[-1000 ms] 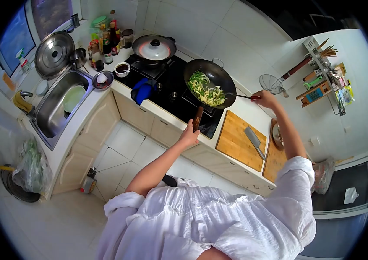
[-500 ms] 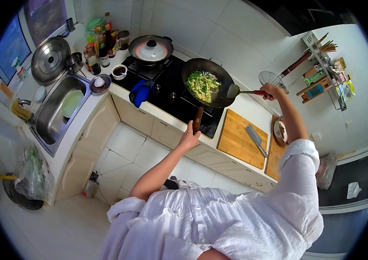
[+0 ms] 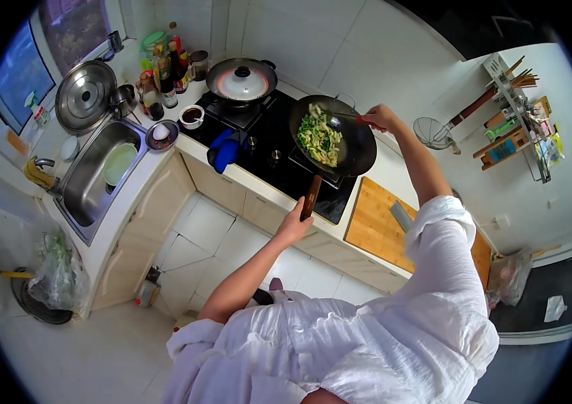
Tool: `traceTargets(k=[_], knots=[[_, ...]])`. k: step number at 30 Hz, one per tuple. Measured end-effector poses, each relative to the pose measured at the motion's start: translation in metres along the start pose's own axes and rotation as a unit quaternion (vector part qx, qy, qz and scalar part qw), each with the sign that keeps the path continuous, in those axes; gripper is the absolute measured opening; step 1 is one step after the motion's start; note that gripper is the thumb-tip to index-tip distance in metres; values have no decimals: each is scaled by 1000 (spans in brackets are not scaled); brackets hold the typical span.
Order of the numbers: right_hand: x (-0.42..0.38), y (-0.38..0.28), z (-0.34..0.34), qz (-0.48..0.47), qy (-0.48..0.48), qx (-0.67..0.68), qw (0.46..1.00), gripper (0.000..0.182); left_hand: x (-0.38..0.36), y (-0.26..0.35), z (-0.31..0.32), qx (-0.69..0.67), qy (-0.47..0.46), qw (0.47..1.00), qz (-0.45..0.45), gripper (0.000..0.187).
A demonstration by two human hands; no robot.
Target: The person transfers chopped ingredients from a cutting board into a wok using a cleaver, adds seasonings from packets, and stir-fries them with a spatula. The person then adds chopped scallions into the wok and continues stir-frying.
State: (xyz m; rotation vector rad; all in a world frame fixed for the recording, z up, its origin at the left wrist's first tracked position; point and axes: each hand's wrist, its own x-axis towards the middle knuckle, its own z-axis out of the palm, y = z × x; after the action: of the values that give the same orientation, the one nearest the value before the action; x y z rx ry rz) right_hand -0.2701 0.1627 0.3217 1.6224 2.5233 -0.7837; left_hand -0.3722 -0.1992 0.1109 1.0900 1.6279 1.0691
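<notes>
A dark wok (image 3: 356, 151) with a wooden handle (image 3: 311, 196) sits on the black stove (image 3: 279, 138). Chopped green and pale yellow vegetables (image 3: 319, 140) lie in its left part. My left hand (image 3: 294, 225) is closed round the wok's wooden handle. Above the wok's upper right rim, my right hand (image 3: 381, 118) is closed on the red handle of a spatula (image 3: 345, 114). The spatula's blade reaches the far side of the vegetables, where some food is raised and blurred.
A lidded pan (image 3: 241, 84) stands on the back left burner. Blue cloth mitts (image 3: 225, 149) lie at the stove's front edge. A cleaver (image 3: 401, 216) rests on the cutting board (image 3: 373, 229). The sink (image 3: 90, 195) is at the left; a rack (image 3: 511, 101) hangs at the right.
My right hand has moved left with the spatula, from beyond the wok's right rim to over it. The spatula's blade is now at the far side of the vegetables. My left hand keeps its hold.
</notes>
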Motion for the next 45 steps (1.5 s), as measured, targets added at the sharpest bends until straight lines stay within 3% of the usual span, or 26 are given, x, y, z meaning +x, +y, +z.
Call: traceTargets(k=[1, 3, 4, 6, 8, 10, 12, 17, 20, 21, 24, 27, 31, 34, 36, 42, 45], knots=[[-10, -7, 1, 3, 0, 2, 1000, 18, -2, 8, -4, 2, -3, 1000, -1, 73], [-32, -6, 5, -149, 20, -88, 985, 22, -7, 20, -10, -41, -53, 996, -57, 74], [-41, 2, 3, -143, 22, -86, 986, 22, -7, 20, -9, -39, -59, 996, -57, 74], [-62, 21, -3, -259, -38, -98, 960, 29, -6, 17, -6, -55, -53, 996, -50, 72], [-99, 27, -14, -255, -19, -148, 955, 31, -5, 13, -1, -50, -51, 997, -40, 71], [-135, 32, -27, -249, -2, -199, 948, 34, -8, 19, 0, -137, -25, 988, -60, 72], [-159, 41, -37, -206, 33, -253, 945, 36, -8, 21, -2, -114, -61, 989, -75, 73], [-197, 50, -67, -132, -11, -294, 946, 29, -8, 21, 1, -152, -47, 984, -77, 74], [-189, 58, -48, -101, -39, -266, 958, 28, -11, 26, -1, -156, -53, 983, -79, 74], [-179, 66, -30, -142, -28, -295, 945, 24, -10, 26, -2, -156, -53, 983, -79, 74], [-165, 78, 30, -98, 45, -265, 958, 19, -10, 24, 0, -157, -55, 983, -77, 74], [-189, 77, 33, -130, 63, -220, 965, 18, -9, 24, -5, -149, -66, 984, -76, 74], [-235, 57, 31, -114, 11, -202, 973, 19, -11, 27, -2, -144, -63, 984, -80, 74], [-213, 44, 75, -82, 38, -211, 973, 21, -9, 24, -2, -143, -66, 984, -79, 74], [-171, 44, 101, -61, 115, -164, 978, 23, -10, 24, -1, -146, -67, 984, -76, 75], [-81, 32, 96, -36, 189, -162, 968, 27, -12, 30, -4, -128, -61, 987, -80, 75], [-66, 30, 100, -18, 173, -179, 968, 27, -15, 30, -4, -121, -59, 986, -94, 75]])
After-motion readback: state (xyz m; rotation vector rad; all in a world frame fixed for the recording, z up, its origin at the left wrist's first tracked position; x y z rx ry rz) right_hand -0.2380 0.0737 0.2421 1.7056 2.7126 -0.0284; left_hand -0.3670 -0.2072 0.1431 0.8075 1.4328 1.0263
